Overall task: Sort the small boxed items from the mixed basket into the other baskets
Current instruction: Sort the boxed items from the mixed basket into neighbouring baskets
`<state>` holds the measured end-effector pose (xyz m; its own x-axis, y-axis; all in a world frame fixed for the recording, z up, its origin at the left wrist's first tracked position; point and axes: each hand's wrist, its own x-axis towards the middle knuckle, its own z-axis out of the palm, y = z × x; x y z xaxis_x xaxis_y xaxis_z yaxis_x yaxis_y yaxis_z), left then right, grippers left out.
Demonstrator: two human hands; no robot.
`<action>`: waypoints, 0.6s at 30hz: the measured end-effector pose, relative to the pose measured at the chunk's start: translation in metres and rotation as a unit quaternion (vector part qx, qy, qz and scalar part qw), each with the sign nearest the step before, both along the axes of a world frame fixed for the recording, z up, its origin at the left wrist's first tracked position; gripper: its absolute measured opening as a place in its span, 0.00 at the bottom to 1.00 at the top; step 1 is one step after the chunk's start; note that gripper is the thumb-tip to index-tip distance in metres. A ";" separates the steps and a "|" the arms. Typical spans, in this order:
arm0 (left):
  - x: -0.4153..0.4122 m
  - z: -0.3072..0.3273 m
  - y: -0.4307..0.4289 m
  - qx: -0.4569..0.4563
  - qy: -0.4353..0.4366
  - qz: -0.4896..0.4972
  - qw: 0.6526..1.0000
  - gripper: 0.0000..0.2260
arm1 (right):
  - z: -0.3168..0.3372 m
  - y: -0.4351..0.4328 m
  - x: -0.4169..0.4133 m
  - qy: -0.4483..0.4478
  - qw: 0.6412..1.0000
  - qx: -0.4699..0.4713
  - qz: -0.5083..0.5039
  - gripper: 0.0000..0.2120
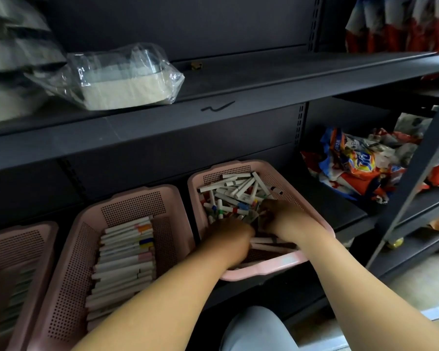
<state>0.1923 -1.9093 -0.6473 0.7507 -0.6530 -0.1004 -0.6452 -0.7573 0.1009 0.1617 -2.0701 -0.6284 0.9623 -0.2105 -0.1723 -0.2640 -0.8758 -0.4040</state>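
Observation:
The mixed pink basket (pixel 319 219) sits on the lower shelf at the right, holding a jumble of small long white boxes (pixel 235 190) with coloured ends. Both my hands are down inside it. My left hand (pixel 228 239) has its fingers curled into the pile near the front. My right hand (pixel 280 215) reaches in from the right, fingers bent among the boxes. What each hand holds is hidden. The middle pink basket (pixel 86 239) holds neat rows of white boxes (pixel 124 259). A third pink basket (pixel 15 249) at the far left holds more boxes.
The upper dark shelf (pixel 238 102) carries a clear plastic bag with a pale block (pixel 122 82). Colourful snack bags (pixel 360 168) lie on the shelf to the right. A slanted shelf post (pixel 411 188) stands at the right. My knee (pixel 256 330) is below.

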 end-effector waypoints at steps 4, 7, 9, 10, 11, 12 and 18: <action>0.003 0.012 0.008 -0.049 0.046 0.001 0.998 0.07 | 0.018 0.002 -0.004 -0.038 0.997 0.053 -0.037 0.21; 0.009 0.029 0.028 -0.083 0.046 0.012 0.995 0.07 | 0.026 -0.002 -0.006 -0.084 0.988 0.106 -0.076 0.07; 0.013 0.044 0.050 -0.106 0.019 0.024 0.994 0.09 | 0.027 -0.005 -0.006 -0.128 0.980 0.134 -0.078 0.03; 0.016 0.050 0.063 -0.118 0.007 0.033 0.992 0.09 | 0.030 -0.003 -0.006 -0.147 0.976 0.147 -0.063 0.04; 0.020 0.057 0.077 -0.131 0.001 0.049 0.990 0.08 | 0.032 0.001 -0.006 -0.162 0.973 0.159 -0.043 0.07; 0.023 0.063 0.091 -0.148 -0.003 0.065 0.987 0.05 | 0.032 0.007 -0.004 -0.165 0.973 0.162 -0.022 0.08; 0.024 0.085 0.174 -0.250 -0.017 0.144 0.957 0.06 | 0.040 0.069 0.013 -0.095 0.985 0.116 0.088 0.07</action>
